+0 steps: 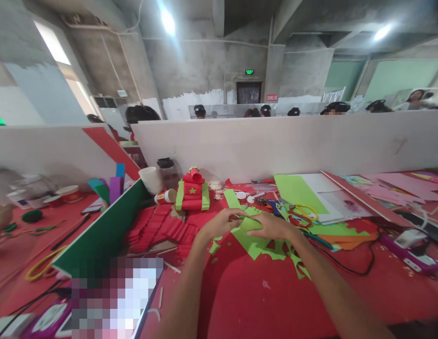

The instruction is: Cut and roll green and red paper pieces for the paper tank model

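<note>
Light green paper (247, 238) with cut edges lies in front of me on the red tabletop. My left hand (223, 224) reaches in from the left, its fingers bent and closed at the paper's upper edge. Across from it, my right hand (271, 227) has its thumb and fingers around a piece of the same green paper. The two sets of fingertips nearly meet. Small green scraps (215, 247) lie beside my left hand, and ragged green offcuts (300, 266) lie below my right wrist. Behind the hands stands a red paper model (192, 190) with green edges and a yellow star.
Folded red paper strips (158, 230) lie left, beside a green board (99, 230). Yellow-handled scissors (306, 213) and green sheets (299, 193) are on the right. A phone (141, 292) lies front left. A white partition (240, 146) runs behind; people sit beyond it.
</note>
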{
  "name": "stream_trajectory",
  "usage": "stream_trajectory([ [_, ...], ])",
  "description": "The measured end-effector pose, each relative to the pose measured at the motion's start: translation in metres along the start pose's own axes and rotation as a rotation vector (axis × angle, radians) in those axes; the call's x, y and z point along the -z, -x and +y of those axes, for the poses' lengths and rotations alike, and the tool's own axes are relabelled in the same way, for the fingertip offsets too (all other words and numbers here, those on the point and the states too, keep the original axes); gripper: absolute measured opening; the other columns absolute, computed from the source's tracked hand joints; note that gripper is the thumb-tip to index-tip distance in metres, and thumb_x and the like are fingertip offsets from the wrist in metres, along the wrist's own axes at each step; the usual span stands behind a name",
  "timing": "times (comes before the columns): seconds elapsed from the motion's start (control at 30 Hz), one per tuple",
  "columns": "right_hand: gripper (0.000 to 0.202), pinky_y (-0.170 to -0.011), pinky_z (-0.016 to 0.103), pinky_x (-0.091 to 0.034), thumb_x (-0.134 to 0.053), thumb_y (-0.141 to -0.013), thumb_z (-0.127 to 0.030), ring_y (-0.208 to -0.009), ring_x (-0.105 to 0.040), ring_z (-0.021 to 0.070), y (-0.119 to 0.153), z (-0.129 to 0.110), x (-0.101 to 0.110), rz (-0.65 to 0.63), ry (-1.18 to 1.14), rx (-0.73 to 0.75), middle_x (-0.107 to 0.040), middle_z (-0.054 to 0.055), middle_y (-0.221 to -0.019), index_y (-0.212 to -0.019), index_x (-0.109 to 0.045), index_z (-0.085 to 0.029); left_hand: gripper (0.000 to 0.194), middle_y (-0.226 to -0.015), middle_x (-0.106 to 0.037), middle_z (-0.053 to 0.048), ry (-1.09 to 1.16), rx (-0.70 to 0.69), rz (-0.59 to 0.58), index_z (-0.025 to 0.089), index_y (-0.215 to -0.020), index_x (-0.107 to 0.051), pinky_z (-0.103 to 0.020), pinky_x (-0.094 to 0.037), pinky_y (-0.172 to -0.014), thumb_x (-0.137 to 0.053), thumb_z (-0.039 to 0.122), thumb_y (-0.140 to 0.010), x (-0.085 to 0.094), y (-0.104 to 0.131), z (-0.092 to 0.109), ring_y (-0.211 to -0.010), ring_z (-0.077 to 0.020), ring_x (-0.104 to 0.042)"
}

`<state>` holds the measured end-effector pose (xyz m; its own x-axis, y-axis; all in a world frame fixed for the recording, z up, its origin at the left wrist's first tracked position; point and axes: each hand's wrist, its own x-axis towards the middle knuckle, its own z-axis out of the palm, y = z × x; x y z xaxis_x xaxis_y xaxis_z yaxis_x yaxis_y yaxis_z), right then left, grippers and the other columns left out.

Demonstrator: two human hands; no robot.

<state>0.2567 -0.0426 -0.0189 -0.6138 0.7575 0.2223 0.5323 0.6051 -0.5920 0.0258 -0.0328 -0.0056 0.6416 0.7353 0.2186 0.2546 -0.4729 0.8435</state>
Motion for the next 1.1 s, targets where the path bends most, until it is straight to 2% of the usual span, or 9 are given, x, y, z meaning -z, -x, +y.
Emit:
stream_trajectory([
  [0.13,0.028,-0.051,0.022,-0.038,-0.068,-0.079,-0.045,-0.054,-0.059,0.0146,0.0,-0.002,-0.003,-0.242,-0.04,-0.057,-0.068,-0.002,-0.062,-0.09,-0.073,-0.02,0.033,-0.079,-0.069,-0.002,-0.032,0.032,-0.043,0.014,-0.095,-0.075,-0.02,-0.041,-0.059,-0.052,0.012,-0.071,-0.007,-0.001,-0.01,-0.064,-0.0116,-0.054],
  [0.23,0.029,-0.056,0.024,-0.042,-0.068,-0.079,-0.048,-0.062,-0.062,0.0167,0.001,-0.004,-0.002,-0.255,-0.073,-0.059,-0.07,0.0,-0.069,-0.085,-0.073,-0.019,0.029,-0.066,-0.065,0.0,-0.033,0.038,-0.011,0.012,-0.078,-0.074,-0.02,-0.038,-0.055,-0.048,0.008,-0.067,-0.012,-0.005,-0.014,-0.058,-0.0103,-0.05],
  [0.33,0.035,-0.059,0.025,-0.047,-0.063,-0.083,-0.053,-0.067,-0.065,0.0181,0.005,0.0,0.006,-0.211,-0.273,-0.118,-0.073,0.002,-0.081,-0.093,-0.073,-0.021,0.021,-0.061,-0.063,0.0,0.063,0.084,0.051,0.011,-0.071,-0.073,-0.021,-0.038,-0.055,-0.052,0.012,-0.068,-0.011,-0.007,-0.017,-0.056,-0.0109,-0.051],
  [0.47,0.051,-0.063,0.03,-0.054,-0.048,-0.09,-0.062,-0.07,-0.068,0.0199,0.011,0.014,0.023,-0.014,-0.71,-0.222,-0.073,0.007,-0.089,-0.115,-0.069,-0.022,0.014,-0.06,-0.066,-0.001,0.25,0.176,0.175,0.012,-0.074,-0.075,-0.022,-0.043,-0.058,-0.065,0.02,-0.067,-0.001,-0.004,-0.019,-0.057,-0.013,-0.056],
  [0.57,0.048,-0.068,0.033,-0.057,-0.057,-0.088,-0.055,-0.078,-0.07,0.0213,0.01,0.025,0.03,0.153,-0.92,-0.195,-0.072,0.01,-0.098,-0.12,-0.067,-0.021,0.018,-0.063,-0.068,-0.002,0.346,0.209,0.269,0.012,-0.08,-0.076,-0.021,-0.044,-0.058,-0.071,0.019,-0.064,0.005,-0.001,-0.02,-0.057,-0.0114,-0.057],
  [0.63,0.042,-0.071,0.032,-0.058,-0.068,-0.083,-0.045,-0.083,-0.069,0.0211,0.009,0.03,0.032,0.212,-0.915,-0.183,-0.071,0.01,-0.104,-0.118,-0.068,-0.021,0.02,-0.065,-0.07,-0.002,0.384,0.214,0.316,0.012,-0.082,-0.076,-0.02,-0.043,-0.057,-0.072,0.018,-0.064,0.007,0.001,-0.02,-0.056,-0.0103,-0.056],
  [0.73,0.041,-0.076,0.032,-0.057,-0.073,-0.078,-0.035,-0.088,-0.068,0.0206,0.007,0.031,0.031,0.227,-0.808,-0.151,-0.071,0.008,-0.108,-0.117,-0.069,-0.021,0.022,-0.067,-0.071,-0.003,0.388,0.18,0.31,0.012,-0.085,-0.077,-0.022,-0.047,-0.061,-0.074,0.021,-0.066,0.007,0.001,-0.019,-0.059,-0.012,-0.059],
  [0.97,0.032,-0.06,0.027,-0.052,-0.07,-0.076,-0.028,-0.068,-0.067,0.0179,0.003,0.024,0.031,0.316,-0.598,-0.146,-0.075,0.004,-0.084,-0.107,-0.075,-0.019,0.027,-0.08,-0.075,-0.008,0.399,0.1,0.194,0.013,-0.09,-0.077,-0.031,-0.053,-0.076,-0.076,0.026,-0.067,0.006,-0.002,-0.022,-0.081,-0.0226,-0.068],
  [1.1,0.033,-0.056,0.025,-0.052,-0.069,-0.075,-0.026,-0.061,-0.066,0.0162,0.001,0.02,0.029,0.358,-0.603,-0.198,-0.075,0.003,-0.077,-0.106,-0.075,-0.018,0.027,-0.077,-0.075,-0.006,0.481,0.227,0.328,0.012,-0.088,-0.076,-0.025,-0.054,-0.067,-0.078,0.024,-0.064,0.003,-0.003,-0.033,-0.071,-0.0171,-0.068],
])
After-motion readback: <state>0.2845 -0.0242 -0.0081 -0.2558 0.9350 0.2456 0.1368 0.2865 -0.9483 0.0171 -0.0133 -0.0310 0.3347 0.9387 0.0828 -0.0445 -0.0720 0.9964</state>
